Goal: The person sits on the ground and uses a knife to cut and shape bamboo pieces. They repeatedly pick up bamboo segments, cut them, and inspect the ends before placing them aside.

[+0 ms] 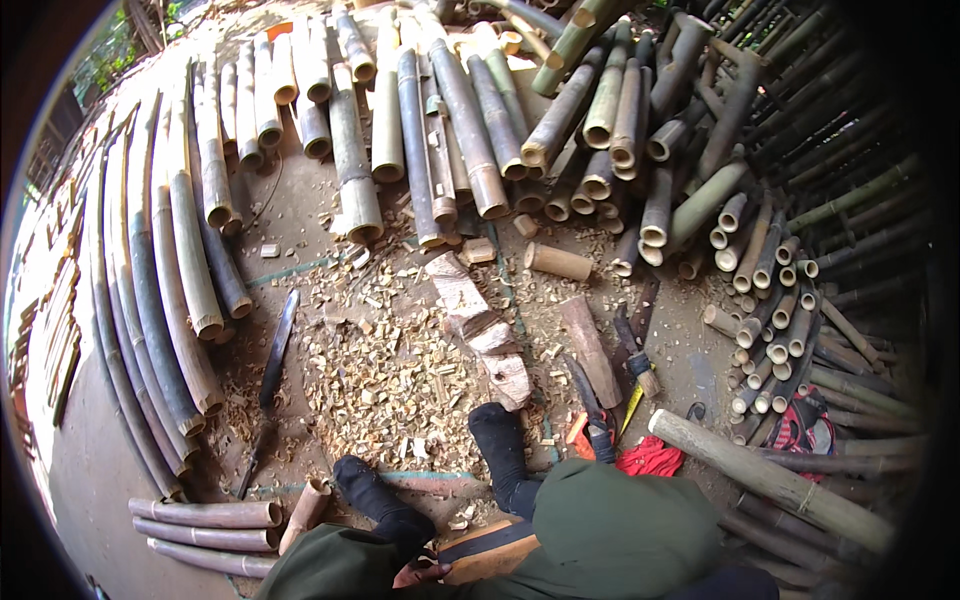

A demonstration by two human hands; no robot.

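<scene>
Between my green-trousered legs, part of my left hand (420, 574) shows low in the head view. Its fingers are closed at the left end of an orange-brown wooden board (490, 553) with a black stripe; my thigh hides the rest of the hand. My right hand is out of sight. Ahead of my black-socked feet lies a notched, pale-cut chopping block (480, 325) among bamboo chips (380, 370). On the left rests a long machete (279, 350) with its dark handle toward me. Two more dark blades (592, 405) lie near my right knee.
Long bamboo poles (185, 250) line the left and far sides. Cut bamboo tubes (770, 340) are piled on the right. A thick bamboo pole (770, 480) slants beside my right knee, near a red cloth (650, 457). Several short lengths (205, 514) lie at lower left.
</scene>
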